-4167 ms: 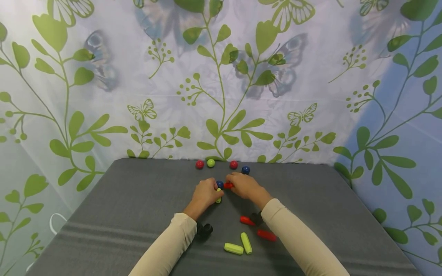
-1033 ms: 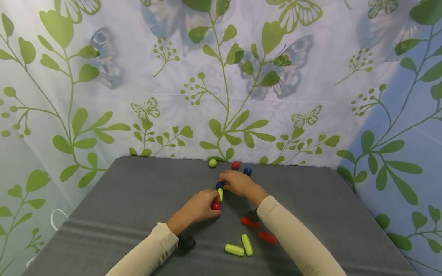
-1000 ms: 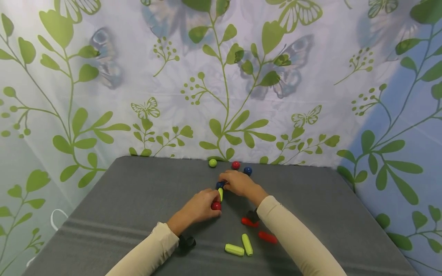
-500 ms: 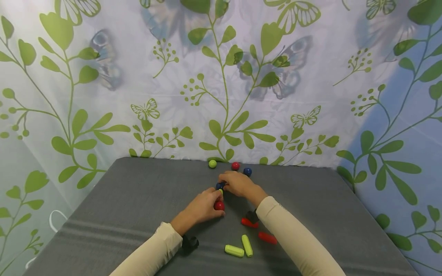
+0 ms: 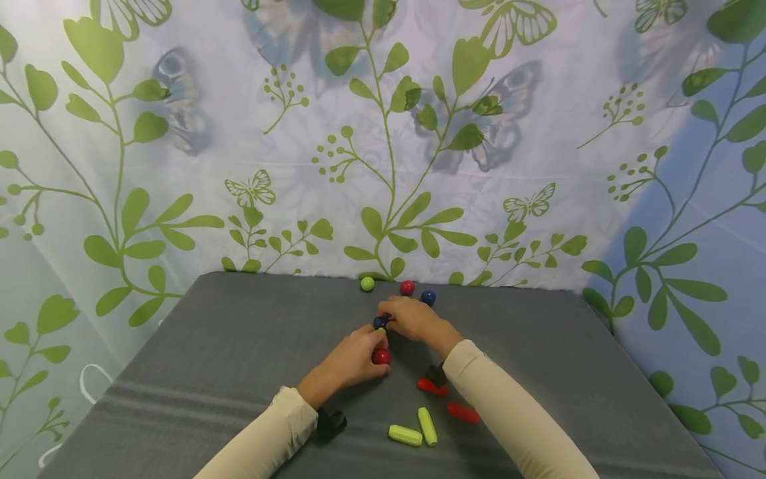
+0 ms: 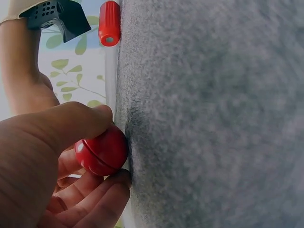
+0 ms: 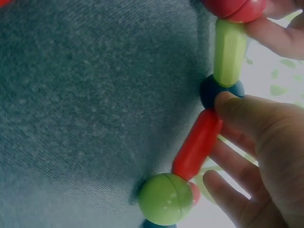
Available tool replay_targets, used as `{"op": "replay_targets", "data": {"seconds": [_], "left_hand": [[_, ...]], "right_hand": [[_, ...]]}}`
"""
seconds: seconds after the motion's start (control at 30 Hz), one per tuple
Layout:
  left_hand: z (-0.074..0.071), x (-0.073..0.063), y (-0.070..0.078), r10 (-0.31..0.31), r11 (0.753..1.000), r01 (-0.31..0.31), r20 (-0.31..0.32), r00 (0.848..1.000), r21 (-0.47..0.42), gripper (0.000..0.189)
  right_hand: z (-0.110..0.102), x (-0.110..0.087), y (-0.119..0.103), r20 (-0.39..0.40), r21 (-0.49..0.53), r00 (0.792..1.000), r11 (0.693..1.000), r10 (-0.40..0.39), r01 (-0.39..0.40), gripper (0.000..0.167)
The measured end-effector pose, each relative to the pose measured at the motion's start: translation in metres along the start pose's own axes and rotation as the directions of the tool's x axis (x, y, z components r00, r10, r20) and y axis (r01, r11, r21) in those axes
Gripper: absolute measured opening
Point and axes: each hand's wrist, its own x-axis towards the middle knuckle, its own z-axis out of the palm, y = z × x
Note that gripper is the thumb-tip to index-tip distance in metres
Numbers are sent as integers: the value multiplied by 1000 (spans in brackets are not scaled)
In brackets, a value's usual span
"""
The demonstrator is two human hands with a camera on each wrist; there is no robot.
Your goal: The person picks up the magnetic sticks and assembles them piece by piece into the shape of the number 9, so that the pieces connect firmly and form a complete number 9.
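My left hand (image 5: pixel 353 356) pinches a red ball (image 6: pixel 102 151) between thumb and fingers, low over the grey table. In the right wrist view that ball meets one end of a yellow-green rod (image 7: pixel 229 52). The rod's other end sits against a blue ball (image 7: pixel 209 92), which my right hand (image 5: pixel 415 319) holds with thumb and fingers. From the blue ball a red rod (image 7: pixel 197 145) runs to a green ball (image 7: pixel 165 198), seemingly touching it. My right hand hides this red rod and green ball in the head view.
Along the table's back edge sit a light green ball (image 5: pixel 367 284), a red ball (image 5: pixel 407 288) and a blue ball (image 5: pixel 428 297). Two yellow-green rods (image 5: pixel 405 436) and two red rods (image 5: pixel 463 413) lie nearer the front. A patterned curtain (image 5: pixel 383 146) hangs behind.
Since the earliest frame, my left hand has brought the red ball from the back row to the yellow-green rod. My right hand has shifted onto the blue ball. Lately both hands barely move.
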Motion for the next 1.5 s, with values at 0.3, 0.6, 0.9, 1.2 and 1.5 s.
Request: {"op": "replay_targets", "data": {"seconds": [0.3, 0.6, 0.9, 1.2, 1.5], "left_hand": [[0, -1, 1, -14, 1000, 14, -8, 1000, -15, 33], [1, -2, 1, -52, 998, 51, -8, 999, -31, 32], [0, -3, 0, -49, 999, 49, 12, 999, -17, 32], [1, -3, -2, -46, 999, 46, 30, 998, 9, 23], [1, -3, -1, -35, 999, 34, 20, 999, 17, 22]], "right_hand": [[-22, -29, -3, 37, -33, 999, 999, 11, -10, 39], [-25, -75, -12, 84, -29, 996, 999, -41, 43, 31], [-17, -122, -22, 157, 41, 987, 999, -28, 22, 27], [-4, -136, -19, 132, 33, 991, 999, 13, -18, 21], [-2, -141, -18, 113, 32, 993, 999, 16, -20, 20]]}}
